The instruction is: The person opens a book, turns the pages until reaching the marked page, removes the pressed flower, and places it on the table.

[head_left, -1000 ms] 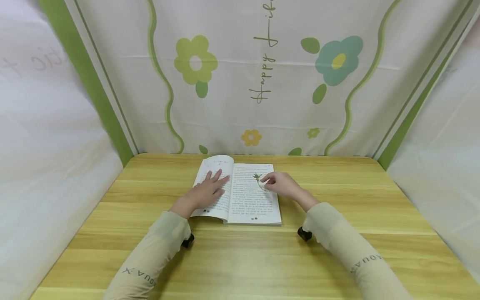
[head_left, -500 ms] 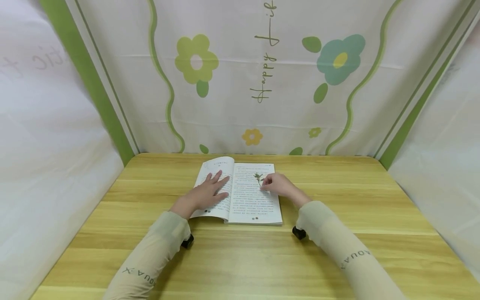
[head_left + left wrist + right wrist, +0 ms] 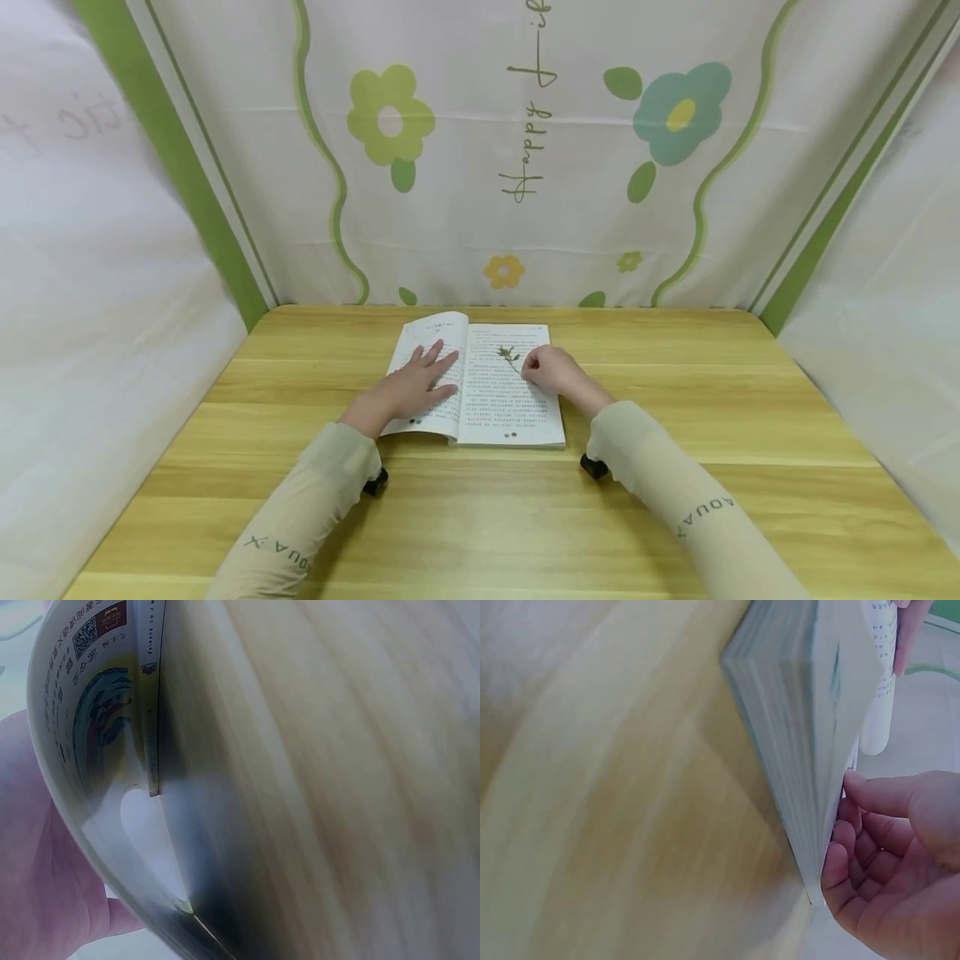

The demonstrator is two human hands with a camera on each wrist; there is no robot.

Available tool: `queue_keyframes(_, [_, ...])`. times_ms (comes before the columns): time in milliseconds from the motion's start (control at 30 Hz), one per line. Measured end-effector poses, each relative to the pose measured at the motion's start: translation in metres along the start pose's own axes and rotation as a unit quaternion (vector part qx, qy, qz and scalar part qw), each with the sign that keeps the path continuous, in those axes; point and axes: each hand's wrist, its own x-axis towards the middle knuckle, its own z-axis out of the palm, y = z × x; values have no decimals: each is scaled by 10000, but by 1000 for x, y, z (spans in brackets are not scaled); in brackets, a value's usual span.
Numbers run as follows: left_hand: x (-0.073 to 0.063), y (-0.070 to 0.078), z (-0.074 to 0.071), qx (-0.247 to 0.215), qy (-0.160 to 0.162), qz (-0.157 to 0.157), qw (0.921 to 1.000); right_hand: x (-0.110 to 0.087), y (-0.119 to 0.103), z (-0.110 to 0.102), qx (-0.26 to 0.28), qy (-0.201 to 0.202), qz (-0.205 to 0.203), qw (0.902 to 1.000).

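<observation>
An open book (image 3: 510, 412) lies on the wooden table, with printed text on both pages. My left hand (image 3: 408, 389) rests on the left page, its fingers spread and straight. A small green leafy sprig (image 3: 506, 353) lies over the right page, its leafy end toward the spine. With thumb and fingers, my right hand (image 3: 553, 369) pinches the thin stem's lower end near the book's right edge. In the right wrist view, the curled fingers of the right hand (image 3: 900, 855) are beside the thick page block (image 3: 780, 712), and the sprig is hidden. The left wrist view shows the curved-up left cover (image 3: 112, 697).
The wood-grain table (image 3: 480, 517) extends around the book. A white curtain (image 3: 465, 217) with printed flowers hangs behind it, and side curtains (image 3: 105, 292) stand left and right. Each sleeve has a black wrist device (image 3: 595, 467) below its cuff.
My right hand has shifted slightly left and down with the sprig's stem. The sprig's leafy end has swung a little to the left. My left hand stays in place.
</observation>
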Motion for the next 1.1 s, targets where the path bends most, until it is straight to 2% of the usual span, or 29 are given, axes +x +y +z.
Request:
queue_keyframes(300, [1, 0, 0, 18, -18, 39, 10000, -2, -11, 1, -774, -140, -64, 9969])
queue_keyframes(700, [1, 1, 0, -1, -32, -18, 10000, 0, -12, 5, -162, 83, 219, 9996])
queue_keyframes(867, [1, 1, 1, 42, -10, -19, 10000, 1, -20, 7, -323, 81, 314, 9989])
queue_keyframes(1100, [1, 1, 0, 68, -8, -5, 10000, 4, -28, 9, -797, -237, 382, 9958])
